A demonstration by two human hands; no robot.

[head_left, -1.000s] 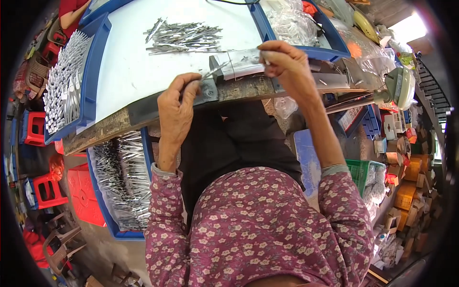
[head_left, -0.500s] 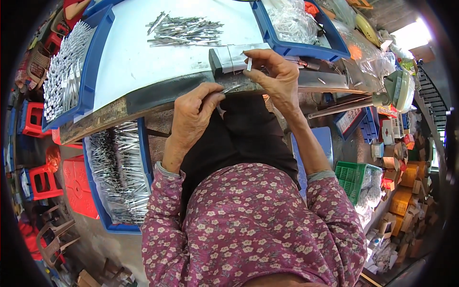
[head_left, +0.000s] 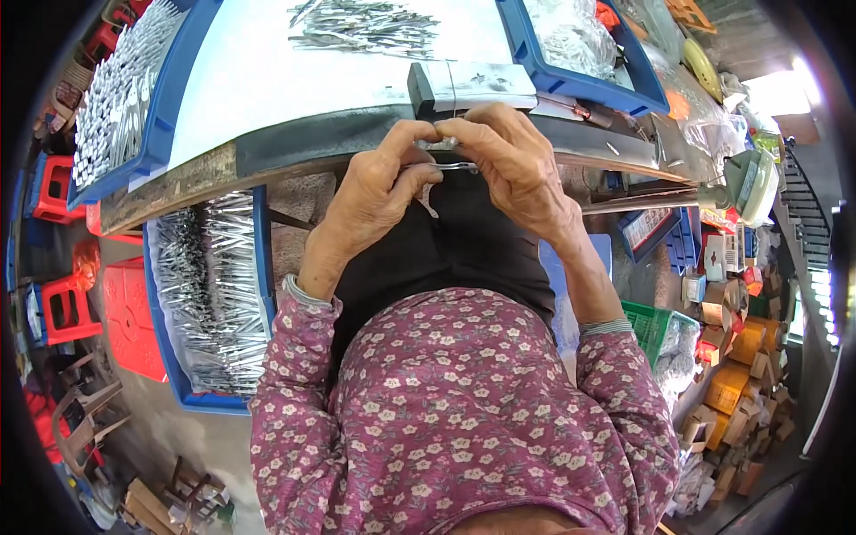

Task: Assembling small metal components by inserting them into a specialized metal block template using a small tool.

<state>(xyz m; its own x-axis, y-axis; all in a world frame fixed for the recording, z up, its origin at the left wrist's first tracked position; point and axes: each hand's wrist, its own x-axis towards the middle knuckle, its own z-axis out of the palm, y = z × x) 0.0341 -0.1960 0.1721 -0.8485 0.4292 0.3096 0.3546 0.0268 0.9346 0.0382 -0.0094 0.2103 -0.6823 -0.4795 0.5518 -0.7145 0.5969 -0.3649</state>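
Note:
My left hand pinches a slim, shiny metal piece between thumb and fingers, just off the table's near edge. Its far end reaches to my right hand, whose curled fingers close at the same spot. The fingertips of both hands meet, and a small whitish bit shows between them; most of it is hidden. Just beyond the hands, a grey metal block with a thin wire around it sits on the table edge. Farther back lies a loose pile of thin metal pieces on the white tabletop.
A blue bin of white-ended rods stands at the left, another bin with clear plastic bags at the right. Below the table at left is a bin of metal parts. A tool with a reddish handle lies beside the block; a lamp juts out rightward.
My right hand has brought the small white piece down and left to my left hand, so their fingertips now meet. The view has shifted, with the table sitting higher in it.

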